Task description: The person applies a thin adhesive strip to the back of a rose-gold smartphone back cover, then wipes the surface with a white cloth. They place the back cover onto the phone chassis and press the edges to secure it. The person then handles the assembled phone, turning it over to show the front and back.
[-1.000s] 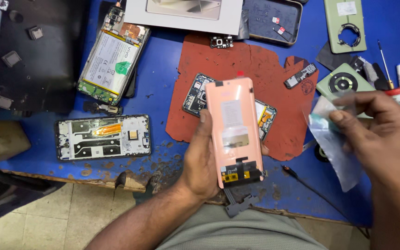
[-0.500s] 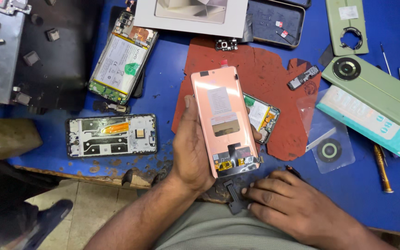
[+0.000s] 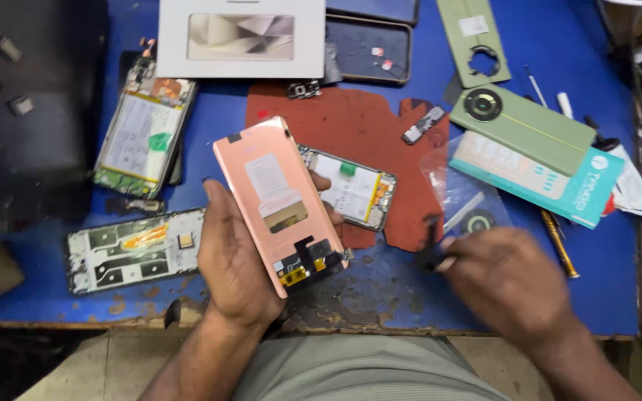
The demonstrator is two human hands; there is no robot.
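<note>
My left hand (image 3: 235,260) grips a copper-pink phone display panel (image 3: 276,197) from the left side, its back up and its flex connector at the lower end. The panel is held tilted above an opened phone body (image 3: 354,194) lying on a red mat (image 3: 369,126). My right hand (image 3: 510,286), blurred, is at the lower right over the blue table and pinches a small dark part (image 3: 430,249) at its fingertips; what the part is cannot be told.
An opened phone with battery (image 3: 143,137) and a bare phone frame (image 3: 131,249) lie at left. A white box (image 3: 241,37), a dark phone cover (image 3: 365,46), green back covers (image 3: 521,128), a teal box (image 3: 536,178), a clear bag (image 3: 462,204) and a screwdriver (image 3: 560,245) lie around.
My right hand has come up from below the panel to the right, now pinching a small dark part. The panel has tilted leftward in my left hand.
</note>
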